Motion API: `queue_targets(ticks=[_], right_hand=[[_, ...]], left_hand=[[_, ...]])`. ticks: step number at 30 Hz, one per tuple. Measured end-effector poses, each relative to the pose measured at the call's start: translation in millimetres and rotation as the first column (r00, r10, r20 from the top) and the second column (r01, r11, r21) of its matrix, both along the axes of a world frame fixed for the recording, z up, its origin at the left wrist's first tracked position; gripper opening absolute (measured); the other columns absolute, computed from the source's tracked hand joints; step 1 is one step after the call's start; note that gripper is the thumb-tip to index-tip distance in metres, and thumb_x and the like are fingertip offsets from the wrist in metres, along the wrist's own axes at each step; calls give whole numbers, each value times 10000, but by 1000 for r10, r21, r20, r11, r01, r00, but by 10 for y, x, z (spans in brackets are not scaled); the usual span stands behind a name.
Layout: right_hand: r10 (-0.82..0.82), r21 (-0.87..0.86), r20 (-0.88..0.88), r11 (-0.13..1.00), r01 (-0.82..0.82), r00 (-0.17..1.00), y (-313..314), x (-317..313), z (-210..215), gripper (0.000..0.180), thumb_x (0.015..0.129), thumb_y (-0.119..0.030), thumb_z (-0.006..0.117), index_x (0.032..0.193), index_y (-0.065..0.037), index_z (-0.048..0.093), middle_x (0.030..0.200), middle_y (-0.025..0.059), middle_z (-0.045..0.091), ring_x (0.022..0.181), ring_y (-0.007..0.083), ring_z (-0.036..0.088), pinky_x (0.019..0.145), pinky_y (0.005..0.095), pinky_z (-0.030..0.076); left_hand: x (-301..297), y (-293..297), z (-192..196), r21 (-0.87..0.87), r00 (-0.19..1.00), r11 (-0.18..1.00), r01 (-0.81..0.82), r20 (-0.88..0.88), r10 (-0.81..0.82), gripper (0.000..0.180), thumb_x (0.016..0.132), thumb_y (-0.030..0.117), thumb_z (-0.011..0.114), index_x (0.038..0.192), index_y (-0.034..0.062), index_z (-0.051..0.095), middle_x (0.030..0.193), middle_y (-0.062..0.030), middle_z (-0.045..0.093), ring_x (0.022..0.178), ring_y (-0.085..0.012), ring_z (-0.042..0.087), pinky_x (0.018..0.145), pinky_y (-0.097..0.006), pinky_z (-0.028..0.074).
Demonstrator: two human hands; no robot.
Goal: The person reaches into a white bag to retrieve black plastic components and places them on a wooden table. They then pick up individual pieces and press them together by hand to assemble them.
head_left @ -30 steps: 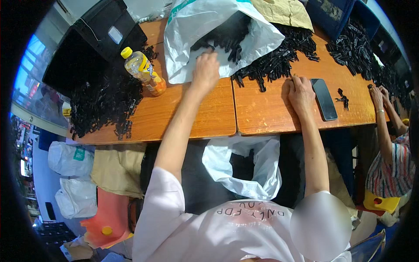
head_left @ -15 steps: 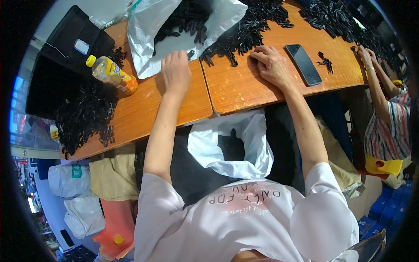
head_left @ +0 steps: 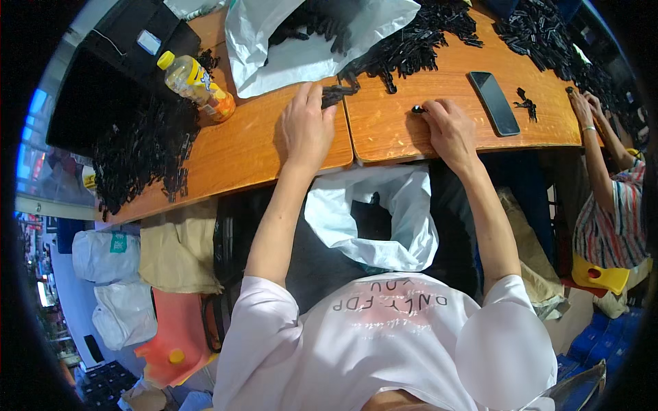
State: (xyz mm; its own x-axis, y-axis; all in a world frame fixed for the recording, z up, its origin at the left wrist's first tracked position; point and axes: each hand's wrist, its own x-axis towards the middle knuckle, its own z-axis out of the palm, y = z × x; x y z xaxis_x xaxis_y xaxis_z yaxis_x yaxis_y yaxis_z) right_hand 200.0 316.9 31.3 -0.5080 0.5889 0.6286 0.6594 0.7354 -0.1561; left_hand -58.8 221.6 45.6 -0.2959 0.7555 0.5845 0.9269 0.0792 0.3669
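Observation:
My left hand point(head_left: 307, 130) is over the wooden table with its fingers curled, closed around small black plastic pieces point(head_left: 335, 95) that stick out beside the fingertips and look smeared. They reach toward the loose pile of black plastic pieces point(head_left: 411, 51). At the front of the table, my right hand point(head_left: 452, 131) pinches one small black plastic piece point(head_left: 417, 109) between thumb and fingers. Beyond my left hand lies an open white bag point(head_left: 274, 77) with more black pieces inside. A second white bag point(head_left: 404, 255) hangs open below the table edge, in front of my lap.
A dark phone point(head_left: 495, 103) and a few black pieces point(head_left: 526, 104) lie right of my right hand. A drink bottle point(head_left: 199, 85) stands left, near another black heap point(head_left: 144, 151). At far right, another person's hands point(head_left: 586, 109) work by a further pile point(head_left: 538, 34).
My left hand has moved away from the white bag, nearer to me, with black pieces at its fingers. My right hand has turned, and the piece in its fingers now shows.

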Motion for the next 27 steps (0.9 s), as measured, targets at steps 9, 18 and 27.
queue_targets(ticks=[9,18,27], right_hand=[[68,-380,-474,884,-274,878,-429,51,-48,127,952,-143,659,977,-30,607,755,142,644,647,258,643,577,348,489],[-46,-585,-790,351,-731,611,-1251,-198,344,175,953,-176,683,966,-9,633,703,6,618,585,43,557,491,202,433],[80,-554,-730,513,-656,678,-1343,-190,326,151,899,-111,730,929,-2,630,678,49,621,562,94,576,502,246,448]], left_hand=[[130,-276,124,131,982,977,169,56,-178,244,894,107,670,1128,36,682,1101,-94,694,1005,-255,640,868,-382,494],[701,-790,104,364,-58,831,420,925,-376,256,950,32,608,1202,-5,633,1168,-107,672,1037,-148,646,924,-294,521],[718,-1030,37,429,-88,792,435,896,-436,359,905,-30,650,1263,-17,623,1174,-61,655,1097,-124,613,973,-269,479]])
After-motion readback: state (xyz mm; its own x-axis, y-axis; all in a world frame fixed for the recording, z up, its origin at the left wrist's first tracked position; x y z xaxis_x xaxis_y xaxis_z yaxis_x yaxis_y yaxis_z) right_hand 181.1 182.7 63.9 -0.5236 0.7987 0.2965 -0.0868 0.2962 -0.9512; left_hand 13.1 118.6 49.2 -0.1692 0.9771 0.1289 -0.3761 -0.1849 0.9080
